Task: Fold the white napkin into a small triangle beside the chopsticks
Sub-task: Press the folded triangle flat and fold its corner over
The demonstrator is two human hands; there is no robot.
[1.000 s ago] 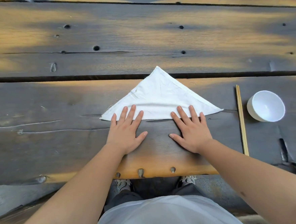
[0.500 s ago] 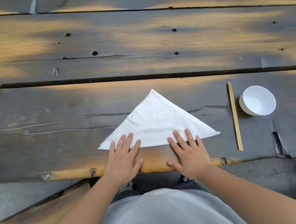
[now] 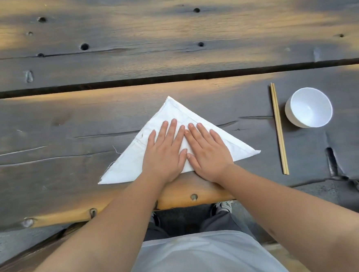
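Observation:
The white napkin [image 3: 127, 167] lies folded as a wide triangle on the dark wooden table, its apex pointing away from me and its long edge near the table's front edge. My left hand [image 3: 164, 151] and my right hand [image 3: 207, 151] lie flat on its middle, palms down, fingers spread, thumbs and index fingers almost touching. Neither hand grips the cloth. A pair of light wooden chopsticks [image 3: 279, 129] lies lengthwise to the right of the napkin, a short gap from its right corner.
A white bowl [image 3: 308, 107] stands just right of the chopsticks. The table [image 3: 46, 128] is made of dark planks with a long gap running across behind the napkin. Its front edge is close to my body; my shoes show below.
Both hands have slid from the napkin's near edge up onto its middle and come together. The view has shifted with my head.

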